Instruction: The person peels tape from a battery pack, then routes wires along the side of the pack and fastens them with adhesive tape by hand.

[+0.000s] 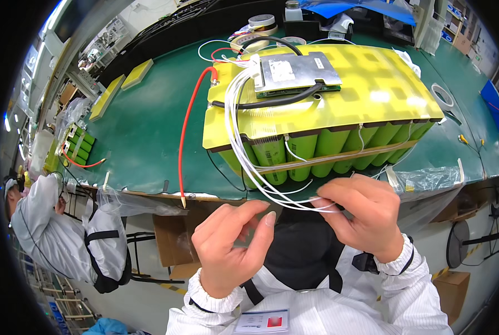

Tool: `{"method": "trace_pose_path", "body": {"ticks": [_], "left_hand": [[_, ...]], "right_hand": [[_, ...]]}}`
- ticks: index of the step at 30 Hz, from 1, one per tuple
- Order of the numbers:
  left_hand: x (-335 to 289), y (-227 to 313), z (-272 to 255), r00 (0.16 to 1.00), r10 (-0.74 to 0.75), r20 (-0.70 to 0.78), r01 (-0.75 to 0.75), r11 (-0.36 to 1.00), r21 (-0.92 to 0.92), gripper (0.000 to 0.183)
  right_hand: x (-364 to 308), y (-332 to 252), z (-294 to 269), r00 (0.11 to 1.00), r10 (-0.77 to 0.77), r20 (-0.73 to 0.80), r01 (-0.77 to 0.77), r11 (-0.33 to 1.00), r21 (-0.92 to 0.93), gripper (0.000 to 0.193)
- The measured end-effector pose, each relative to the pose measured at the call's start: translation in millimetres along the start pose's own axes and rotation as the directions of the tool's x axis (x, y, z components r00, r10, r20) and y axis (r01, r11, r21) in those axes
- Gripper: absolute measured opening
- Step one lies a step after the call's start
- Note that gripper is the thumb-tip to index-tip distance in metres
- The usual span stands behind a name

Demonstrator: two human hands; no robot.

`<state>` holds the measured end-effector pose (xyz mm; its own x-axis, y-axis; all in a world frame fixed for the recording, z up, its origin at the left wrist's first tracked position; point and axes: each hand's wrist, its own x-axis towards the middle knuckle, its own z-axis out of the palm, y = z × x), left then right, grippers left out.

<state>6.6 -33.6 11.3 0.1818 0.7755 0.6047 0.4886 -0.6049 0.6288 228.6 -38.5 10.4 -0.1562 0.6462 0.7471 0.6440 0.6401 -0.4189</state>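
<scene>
A large battery pack of green cylindrical cells (301, 152) under a translucent yellow sheet (366, 92) sits on the green bench. On its top lies a silver circuit-board module (297, 72) with thick black cables. A bundle of white wires (232, 117) leaves the module and hangs over the pack's near side. My right hand (361, 209) pinches the ends of these wires at the bench's front edge. To its left my left hand (235, 240) is raised, thumb and forefinger apart, with nothing between them. A loose red cable (185, 134) droops from the pack's left corner.
At the bench's left stands a smaller green battery pack (80, 146) near yellow strips (107, 97). Tape rolls (262, 22) stand at the back; a white ring (442, 96) and small connectors (466, 139) lie to the right. A person (51, 229) in white sits at the left.
</scene>
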Motion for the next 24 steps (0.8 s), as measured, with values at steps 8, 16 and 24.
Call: {"method": "trace_pose_path", "body": {"ticks": [8,16,24], "left_hand": [[0.8,14.4,21.4,0.963,-0.268,-0.031,0.244,0.915,-0.323,0.022],[-8.4,6.2,-7.2,0.99,-0.102,-0.098,0.081,0.978,-0.192,0.007],[-6.8,1.5,-10.1,0.968,-0.202,-0.148,0.18,0.973,-0.147,0.004]], "right_hand": [[7.8,-1.9,-18.2,1.0,0.025,-0.001,-0.025,0.996,-0.081,0.028],[7.5,-9.1,-18.1,0.969,-0.068,0.238,0.077,0.997,-0.03,0.032],[15.5,1.4,-32.6,0.991,-0.096,0.093,0.104,0.991,-0.087,0.018]]}}
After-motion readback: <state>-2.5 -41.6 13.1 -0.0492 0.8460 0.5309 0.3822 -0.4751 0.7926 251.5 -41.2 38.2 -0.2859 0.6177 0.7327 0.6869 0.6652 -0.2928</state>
